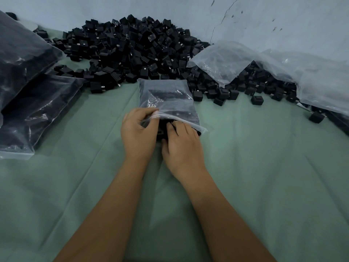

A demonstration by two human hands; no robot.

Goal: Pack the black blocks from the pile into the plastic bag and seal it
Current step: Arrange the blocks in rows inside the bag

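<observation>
I see the clear plastic bag (168, 103) lying flat on the green cloth-covered table (264, 176), its mouth toward me and its closed end touching the near edge of the pile of small black plastic blocks (132, 48). The bag is already largely filled with dark blocks.

My left hand (137, 132) pinches the upper lip of the bag's mouth between thumb and curled fingers, lifting it. My right hand (182, 147) sits just beside it, the two hands touching or nearly so; its fingertips (172, 127) reach into the opening against black blocks (162, 132) at the mouth. I cannot tell whether those fingers grip a block or only push it.

The mouth is open, not sealed.

The pile heaps against the pale blue-grey wall (283, 19). To the left, two filled clear bags of black blocks (32, 95) lie stacked and overlapping. To the right, empty clear plastic bags (222, 59) drape over the pile's edge, with loose blocks scattered beside them.
</observation>
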